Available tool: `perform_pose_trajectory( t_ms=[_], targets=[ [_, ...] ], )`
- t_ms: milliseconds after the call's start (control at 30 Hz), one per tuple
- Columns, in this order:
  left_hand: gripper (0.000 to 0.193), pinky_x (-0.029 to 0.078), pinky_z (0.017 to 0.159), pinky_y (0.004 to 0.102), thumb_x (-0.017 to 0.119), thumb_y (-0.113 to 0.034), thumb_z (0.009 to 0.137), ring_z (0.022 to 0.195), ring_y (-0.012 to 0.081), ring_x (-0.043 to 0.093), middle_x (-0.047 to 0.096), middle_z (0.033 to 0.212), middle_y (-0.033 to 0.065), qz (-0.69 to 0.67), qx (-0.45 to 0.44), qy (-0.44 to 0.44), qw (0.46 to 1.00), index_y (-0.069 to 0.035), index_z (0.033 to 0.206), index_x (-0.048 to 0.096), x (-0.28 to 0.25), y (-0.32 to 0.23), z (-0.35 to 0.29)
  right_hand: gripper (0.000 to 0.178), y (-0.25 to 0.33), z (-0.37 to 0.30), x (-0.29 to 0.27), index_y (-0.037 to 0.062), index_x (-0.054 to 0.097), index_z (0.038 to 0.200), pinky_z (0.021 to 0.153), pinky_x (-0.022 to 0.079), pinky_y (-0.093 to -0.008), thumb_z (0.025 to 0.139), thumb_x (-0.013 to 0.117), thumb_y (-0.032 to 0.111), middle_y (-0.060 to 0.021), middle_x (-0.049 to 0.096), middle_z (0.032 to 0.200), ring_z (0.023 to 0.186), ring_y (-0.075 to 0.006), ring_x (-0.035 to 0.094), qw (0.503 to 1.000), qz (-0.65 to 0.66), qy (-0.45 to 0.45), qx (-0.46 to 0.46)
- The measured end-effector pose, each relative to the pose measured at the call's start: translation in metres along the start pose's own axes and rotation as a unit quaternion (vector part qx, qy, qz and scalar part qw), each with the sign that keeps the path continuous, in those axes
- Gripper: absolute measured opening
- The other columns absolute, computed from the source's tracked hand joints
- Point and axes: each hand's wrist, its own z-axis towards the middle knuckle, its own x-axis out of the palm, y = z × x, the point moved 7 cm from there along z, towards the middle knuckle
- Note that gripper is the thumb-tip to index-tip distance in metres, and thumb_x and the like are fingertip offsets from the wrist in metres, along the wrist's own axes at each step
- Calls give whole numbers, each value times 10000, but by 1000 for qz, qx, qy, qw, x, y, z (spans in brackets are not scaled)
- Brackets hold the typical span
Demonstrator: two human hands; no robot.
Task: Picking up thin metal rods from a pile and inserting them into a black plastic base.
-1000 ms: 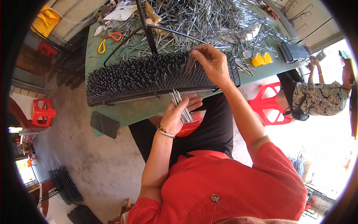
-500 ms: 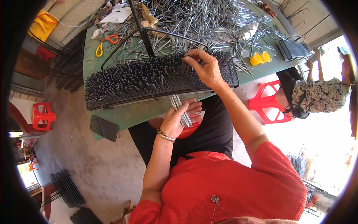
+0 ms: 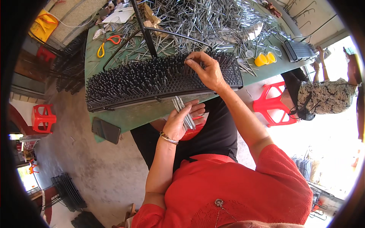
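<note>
A long black perforated rack (image 3: 178, 86) lies along the near edge of the green table. Thin metal rods stand upright in many of its holes, thickest at its left and middle; toward the right front, bare holes show. In front of the rack, my left hand (image 3: 182, 119) holds a small bundle of silvery metal rods (image 3: 184, 114) under its thumb, palm up. Over the rack's right half hangs my right hand (image 3: 207, 70), thumb and forefinger pinched together. Whatever is between those fingertips is too small to make out.
A large heap of loose metal rods (image 3: 205, 22) covers the table's far part. Orange-handled scissors (image 3: 108, 45) lie at left, yellow cups (image 3: 265, 59) at right. A dark phone (image 3: 106, 130) rests on the near left corner. Another person (image 3: 323, 97) is beyond a red stool (image 3: 272, 104).
My right hand has shifted very slightly to the left over the rack. My left hand keeps its bundle in nearly the same place.
</note>
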Motion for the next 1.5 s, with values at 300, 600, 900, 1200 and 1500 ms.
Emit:
perform_pose_trajectory(
  t_ms=[300, 600, 900, 1200, 1500],
  targets=[
    [371, 527, 878, 453, 473, -195, 966, 1104, 296, 567, 555, 1190, 205, -5, 0, 1, 1000, 48, 1246, 459, -1, 1, 0, 159, 11, -10, 3, 16, 635, 965, 728, 482, -296, 816, 671, 60, -87, 672, 894, 794, -187, 630, 986, -116, -28, -119],
    [372, 527, 877, 424, 482, -202, 964, 1088, 284, 580, 574, 1172, 194, -2, -5, 2, 1000, 37, 1248, 465, 4, 5, 0, 195, 15, -17, 2, 54, 675, 966, 739, 441, -325, 771, 688, 56, -71, 671, 881, 785, -234, 604, 963, -202, -43, -172],
    [376, 498, 924, 454, 455, -151, 953, 1086, 294, 573, 544, 1206, 232, 20, -2, 34, 999, 66, 1260, 441, 14, -6, 7, 169, 35, -25, 1, 52, 685, 955, 753, 456, -326, 789, 679, 84, -83, 671, 888, 808, -245, 609, 943, -249, -65, -211],
    [333, 530, 862, 382, 458, -160, 965, 1044, 289, 608, 586, 1154, 209, 60, 14, 86, 994, 44, 1229, 463, 38, -23, -5, 260, 5, -51, 25, -39, 681, 916, 590, 472, -240, 828, 706, 205, -52, 662, 741, 662, -69, 567, 917, 167, 238, 274],
    [340, 557, 743, 313, 517, -235, 953, 875, 193, 643, 636, 1042, 162, 25, 26, 36, 999, 10, 1189, 510, 19, -10, 1, 207, -11, -49, 10, -50, 679, 920, 611, 472, -215, 845, 677, 142, -48, 664, 770, 691, -69, 575, 930, 166, 180, 276]
  ],
)
